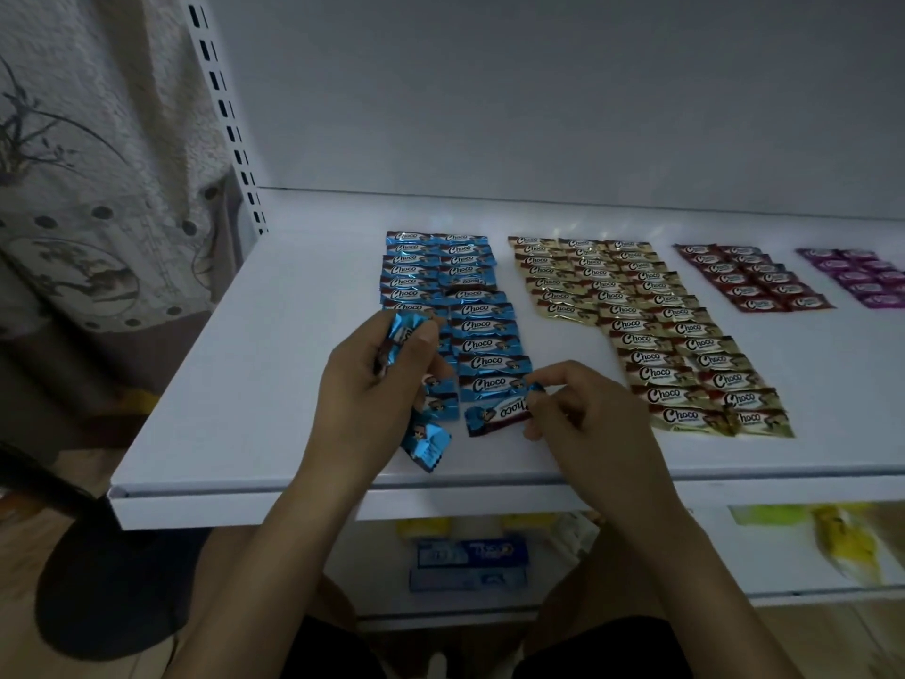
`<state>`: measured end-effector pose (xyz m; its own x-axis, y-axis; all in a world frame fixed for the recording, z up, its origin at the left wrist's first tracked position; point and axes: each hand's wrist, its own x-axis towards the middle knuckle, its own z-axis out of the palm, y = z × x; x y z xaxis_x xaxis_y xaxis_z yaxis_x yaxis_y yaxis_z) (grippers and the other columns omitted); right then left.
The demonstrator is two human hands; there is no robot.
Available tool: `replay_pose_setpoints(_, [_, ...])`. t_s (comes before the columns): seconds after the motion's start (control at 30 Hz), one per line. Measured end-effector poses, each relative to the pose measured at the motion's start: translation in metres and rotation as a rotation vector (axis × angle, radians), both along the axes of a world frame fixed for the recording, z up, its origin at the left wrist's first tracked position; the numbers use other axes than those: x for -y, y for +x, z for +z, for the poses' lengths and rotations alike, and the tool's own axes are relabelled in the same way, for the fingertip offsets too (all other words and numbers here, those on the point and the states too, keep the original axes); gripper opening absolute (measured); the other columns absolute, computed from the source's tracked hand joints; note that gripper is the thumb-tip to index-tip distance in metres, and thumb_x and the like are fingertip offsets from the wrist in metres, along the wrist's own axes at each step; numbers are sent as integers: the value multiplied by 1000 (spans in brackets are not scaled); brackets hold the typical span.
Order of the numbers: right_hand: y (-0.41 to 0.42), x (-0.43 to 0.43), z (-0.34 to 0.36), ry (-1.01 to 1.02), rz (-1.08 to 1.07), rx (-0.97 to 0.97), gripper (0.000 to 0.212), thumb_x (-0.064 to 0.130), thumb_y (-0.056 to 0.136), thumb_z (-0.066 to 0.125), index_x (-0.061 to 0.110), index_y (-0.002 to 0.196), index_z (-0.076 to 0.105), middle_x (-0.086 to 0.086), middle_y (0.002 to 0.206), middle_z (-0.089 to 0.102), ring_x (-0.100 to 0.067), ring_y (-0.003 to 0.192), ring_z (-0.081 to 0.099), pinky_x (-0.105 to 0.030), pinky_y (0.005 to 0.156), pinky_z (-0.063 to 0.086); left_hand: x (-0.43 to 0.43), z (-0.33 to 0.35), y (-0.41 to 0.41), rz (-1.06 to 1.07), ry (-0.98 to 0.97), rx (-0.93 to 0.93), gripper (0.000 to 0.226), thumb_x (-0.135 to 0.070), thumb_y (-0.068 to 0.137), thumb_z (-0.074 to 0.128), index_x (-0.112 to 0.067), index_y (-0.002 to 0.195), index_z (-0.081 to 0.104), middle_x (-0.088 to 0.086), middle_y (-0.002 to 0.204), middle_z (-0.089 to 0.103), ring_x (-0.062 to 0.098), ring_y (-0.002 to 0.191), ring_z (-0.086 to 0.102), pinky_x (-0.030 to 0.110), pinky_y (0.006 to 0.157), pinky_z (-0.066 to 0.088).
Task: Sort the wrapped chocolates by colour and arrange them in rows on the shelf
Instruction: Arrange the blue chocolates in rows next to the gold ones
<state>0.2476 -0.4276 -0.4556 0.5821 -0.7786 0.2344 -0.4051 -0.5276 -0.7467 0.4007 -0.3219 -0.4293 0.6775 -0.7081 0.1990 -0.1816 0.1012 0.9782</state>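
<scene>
Left hand (372,384): grip clamped on a blue bundle (406,333), apparently four pieces. Right hand (592,423): grip pinched on the end of one blue chocolate (494,416), lying on the shelf (245,384) at the near end of the blue rows (472,311). Gold rows (636,311), red rows (754,281) and purple rows (867,281) lie rightward.

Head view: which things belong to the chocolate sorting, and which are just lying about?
Job: shelf; blue rows; gold rows; red rows; purple rows; left hand gripping blue chocolates; right hand pinching a single blue piece.
Lying about: blue boxes and yellow packets on the lower shelf; patterned cloth at left.
</scene>
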Motion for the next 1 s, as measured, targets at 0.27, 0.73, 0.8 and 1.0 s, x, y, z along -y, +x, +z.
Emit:
replay_pose_setpoints(0.27, [-2,8,-3,-172,-28,-4,12,15,88,63,24,92,55,2,54,58,-13,57,56,-26,48,42,7,-3,4,-16,10,-11,14,-21,98,50,-18,102,62,-15,66,67,-1,52,56,11,51,44])
replay_pose_setpoints(0.73, [5,18,65,-374,250,72,23,21,94,50,24,115,58,8,75,65,-8,68,62,-19,58,47,27,29,9,-404,169,418,7,-15,84,73,-13,90,74,-5,81,73,6,73,68,28,66,56])
replay_pose_setpoints(0.8, [14,17,64,-287,187,213,20,22,93,54,24,112,58,13,78,66,-2,74,63,-10,59,45,29,35,9,-364,101,299,3,-13,85,71,-10,85,71,-5,72,70,5,65,65,25,58,53])
replay_pose_setpoints(1.0, [20,1,42,-117,210,329,29,29,83,67,27,111,61,25,99,64,2,79,63,-8,64,45,24,28,-1,-264,-43,-114,10,-9,91,59,-15,90,68,-15,54,60,-2,46,53,10,46,40])
